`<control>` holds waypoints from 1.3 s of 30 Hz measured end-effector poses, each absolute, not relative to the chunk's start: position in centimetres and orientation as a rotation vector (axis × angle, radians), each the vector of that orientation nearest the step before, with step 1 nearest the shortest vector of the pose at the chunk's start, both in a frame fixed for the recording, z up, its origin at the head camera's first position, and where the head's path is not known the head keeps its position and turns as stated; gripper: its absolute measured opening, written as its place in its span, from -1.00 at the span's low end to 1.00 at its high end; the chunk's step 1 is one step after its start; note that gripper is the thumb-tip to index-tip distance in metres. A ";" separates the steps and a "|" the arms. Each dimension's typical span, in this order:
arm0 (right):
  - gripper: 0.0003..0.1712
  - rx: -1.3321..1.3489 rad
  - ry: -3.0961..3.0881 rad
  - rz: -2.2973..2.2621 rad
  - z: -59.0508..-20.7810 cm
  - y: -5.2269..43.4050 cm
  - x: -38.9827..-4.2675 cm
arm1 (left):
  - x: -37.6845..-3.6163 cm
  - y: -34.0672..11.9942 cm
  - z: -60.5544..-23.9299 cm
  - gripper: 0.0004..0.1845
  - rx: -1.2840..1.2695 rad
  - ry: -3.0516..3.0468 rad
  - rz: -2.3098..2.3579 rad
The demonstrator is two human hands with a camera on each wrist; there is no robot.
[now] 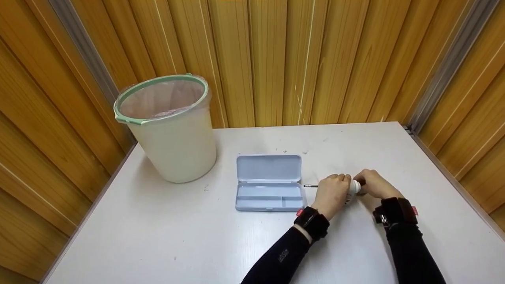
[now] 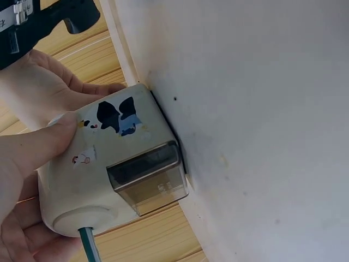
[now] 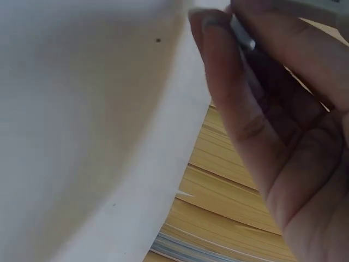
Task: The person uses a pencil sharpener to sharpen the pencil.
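My left hand (image 1: 333, 193) grips a white desktop pencil sharpener (image 2: 109, 164), thumb on its sticker-covered top and fingers under the front end. A green pencil (image 2: 89, 244) sticks out of the front hole; in the head view it points left. At the sharpener's far end my right hand (image 1: 376, 185) has its fingers curled. The right wrist view shows a small metal piece (image 3: 242, 33) between thumb and fingers, seemingly the crank; most of it is hidden. The sharpener has a see-through shavings drawer (image 2: 155, 191).
A light blue pencil case (image 1: 269, 168) lies with its lid up, left of the hands, its compartments bare. Farther left stands a pale bin (image 1: 177, 146) with a green rim and a plastic liner. Wood-patterned walls (image 1: 268, 63) enclose the white table (image 1: 158, 232).
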State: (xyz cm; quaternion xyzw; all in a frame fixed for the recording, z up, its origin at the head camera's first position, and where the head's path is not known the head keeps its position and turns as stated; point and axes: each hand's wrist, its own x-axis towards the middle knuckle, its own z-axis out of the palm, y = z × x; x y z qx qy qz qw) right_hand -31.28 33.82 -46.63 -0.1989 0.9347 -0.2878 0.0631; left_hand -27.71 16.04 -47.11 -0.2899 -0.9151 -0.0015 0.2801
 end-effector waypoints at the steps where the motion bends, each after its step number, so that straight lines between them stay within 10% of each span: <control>1: -0.91 -0.611 2.800 -0.885 -46.7 33.9 -31.1 | -27.7 16.0 -47.1 -0.72 -0.777 -2.458 -0.006; 39: -0.87 -0.687 2.755 -0.739 -41.8 33.6 -25.9 | -27.6 16.8 -46.4 -0.90 -0.725 -2.464 0.143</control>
